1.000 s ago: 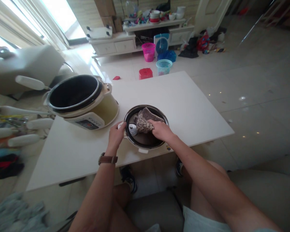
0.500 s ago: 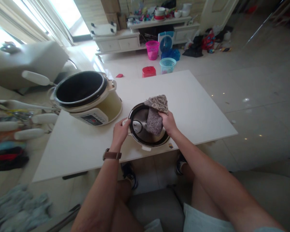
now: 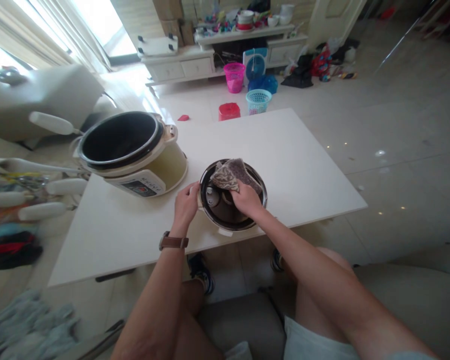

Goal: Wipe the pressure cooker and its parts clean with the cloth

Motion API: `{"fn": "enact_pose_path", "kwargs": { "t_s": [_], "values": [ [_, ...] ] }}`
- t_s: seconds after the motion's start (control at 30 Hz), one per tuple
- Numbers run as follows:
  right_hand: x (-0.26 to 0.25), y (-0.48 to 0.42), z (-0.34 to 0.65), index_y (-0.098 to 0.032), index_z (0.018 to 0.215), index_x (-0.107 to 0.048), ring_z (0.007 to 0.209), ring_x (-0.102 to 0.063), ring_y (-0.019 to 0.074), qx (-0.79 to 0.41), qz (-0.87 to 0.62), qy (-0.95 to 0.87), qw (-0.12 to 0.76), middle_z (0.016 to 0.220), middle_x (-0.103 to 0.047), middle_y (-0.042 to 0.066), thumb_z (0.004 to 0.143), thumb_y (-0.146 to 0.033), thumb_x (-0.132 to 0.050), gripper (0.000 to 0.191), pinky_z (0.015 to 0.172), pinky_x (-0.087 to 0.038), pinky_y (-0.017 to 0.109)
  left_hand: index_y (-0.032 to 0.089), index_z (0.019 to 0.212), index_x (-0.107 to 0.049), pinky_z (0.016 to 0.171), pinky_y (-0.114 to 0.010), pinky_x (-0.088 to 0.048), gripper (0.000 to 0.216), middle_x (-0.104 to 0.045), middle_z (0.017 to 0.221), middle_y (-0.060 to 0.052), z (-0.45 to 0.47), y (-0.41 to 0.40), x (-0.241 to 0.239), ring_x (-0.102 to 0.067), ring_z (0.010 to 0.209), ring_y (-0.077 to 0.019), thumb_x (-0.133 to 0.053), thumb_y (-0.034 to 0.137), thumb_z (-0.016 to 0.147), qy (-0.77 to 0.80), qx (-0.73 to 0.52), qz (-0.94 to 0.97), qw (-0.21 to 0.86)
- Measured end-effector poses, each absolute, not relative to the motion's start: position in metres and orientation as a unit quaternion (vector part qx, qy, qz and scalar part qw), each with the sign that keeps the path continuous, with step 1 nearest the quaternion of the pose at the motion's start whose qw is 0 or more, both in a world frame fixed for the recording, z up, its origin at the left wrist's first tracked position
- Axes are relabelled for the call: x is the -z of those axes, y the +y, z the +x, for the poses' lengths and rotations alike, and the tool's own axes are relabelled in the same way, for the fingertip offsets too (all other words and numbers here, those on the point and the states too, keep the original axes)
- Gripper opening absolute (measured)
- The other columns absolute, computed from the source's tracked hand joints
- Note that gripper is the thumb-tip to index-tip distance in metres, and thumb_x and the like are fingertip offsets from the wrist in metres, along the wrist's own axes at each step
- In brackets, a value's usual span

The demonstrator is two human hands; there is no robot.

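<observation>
A round pressure cooker lid [image 3: 232, 215], its dark metal underside facing up, lies near the front edge of the white table. My left hand [image 3: 186, 204], with a brown-strapped watch on the wrist, grips the lid's left rim. In my right hand [image 3: 246, 199] is a grey-brown cleaning cloth [image 3: 228, 175], bunched and lying against the far part of the lid's inside. The fingertips under the cloth are hidden. To the left stands the electric pressure cooker [image 3: 146, 175], uncovered, its dark inner pot [image 3: 120, 137] showing.
The white table [image 3: 285, 160] stretches right and left of the lid. White-handled utensils [image 3: 52, 122] stick out near its left end. Beyond it on the floor are a red stool [image 3: 229, 111], a light blue basket [image 3: 258, 101] and a pink basket [image 3: 234, 77].
My right hand has moved left with the cloth, from the lid's right rim to over its middle. The cloth has swung round and folded differently. My left hand keeps its hold.
</observation>
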State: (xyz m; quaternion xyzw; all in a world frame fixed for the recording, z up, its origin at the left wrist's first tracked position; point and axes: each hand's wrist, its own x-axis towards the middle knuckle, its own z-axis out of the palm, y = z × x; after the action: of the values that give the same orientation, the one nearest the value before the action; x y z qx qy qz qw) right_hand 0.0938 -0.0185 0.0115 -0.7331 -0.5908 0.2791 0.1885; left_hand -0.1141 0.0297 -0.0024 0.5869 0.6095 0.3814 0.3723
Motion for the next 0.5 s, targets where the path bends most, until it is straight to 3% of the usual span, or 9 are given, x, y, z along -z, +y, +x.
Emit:
{"fn": "enact_pose_path", "kwargs": {
  "t_s": [0.1,0.2,0.27,0.4,0.5],
  "values": [
    [-0.003,-0.02,0.08,-0.022,0.169,-0.042,0.153,-0.054,0.0303,-0.276,-0.695,-0.638,0.187,0.168,-0.054,0.008,0.103,-0.031,-0.047,0.067,0.124,-0.045,0.042,0.02,0.09,-0.083,0.095,-0.031,-0.05,0.039,-0.083,0.104,-0.005,-0.113,0.027,0.001,-0.07,0.106,-0.027,-0.058,0.049,0.096,0.598,-0.387,0.597,0.37],
    [-0.003,-0.022,0.072,-0.027,0.169,-0.043,0.163,-0.039,0.0286,-0.272,-0.646,-0.692,0.173,0.175,-0.042,0.001,0.098,-0.023,-0.051,0.071,0.131,-0.039,0.041,0.019,0.093,-0.083,0.095,-0.031,-0.049,0.042,-0.083,0.105,-0.005,-0.114,0.028,0.005,-0.07,0.106,-0.0272,-0.056,0.051,0.097,0.603,-0.38,0.6,0.364],
    [-0.007,-0.022,0.073,-0.029,0.164,-0.05,0.162,-0.041,0.0294,-0.285,-0.623,-0.712,0.153,0.172,-0.047,-0.001,0.096,-0.022,-0.052,0.069,0.131,-0.039,0.044,0.018,0.097,-0.083,0.096,-0.032,-0.049,0.045,-0.083,0.107,-0.006,-0.116,0.03,0.009,-0.07,0.108,-0.0275,-0.054,0.052,0.097,0.614,-0.374,0.592,0.363],
    [-0.015,-0.017,0.094,-0.029,0.152,-0.063,0.142,-0.064,0.0335,-0.298,-0.662,-0.673,0.14,0.149,-0.071,0.006,0.1,-0.028,-0.049,0.054,0.119,-0.051,0.049,0.017,0.1,-0.084,0.098,-0.032,-0.05,0.043,-0.084,0.109,-0.006,-0.117,0.034,0.012,-0.071,0.11,-0.0273,-0.055,0.049,0.093,0.635,-0.369,0.569,0.369],
    [-0.014,-0.011,0.112,-0.024,0.156,-0.059,0.132,-0.071,0.0343,-0.254,-0.721,-0.615,0.194,0.139,-0.077,0.011,0.102,-0.028,-0.044,0.056,0.115,-0.054,0.049,0.017,0.102,-0.085,0.098,-0.032,-0.051,0.041,-0.084,0.108,-0.005,-0.116,0.036,0.012,-0.072,0.11,-0.0273,-0.06,0.047,0.089,0.639,-0.368,0.563,0.374]
  ]
}}
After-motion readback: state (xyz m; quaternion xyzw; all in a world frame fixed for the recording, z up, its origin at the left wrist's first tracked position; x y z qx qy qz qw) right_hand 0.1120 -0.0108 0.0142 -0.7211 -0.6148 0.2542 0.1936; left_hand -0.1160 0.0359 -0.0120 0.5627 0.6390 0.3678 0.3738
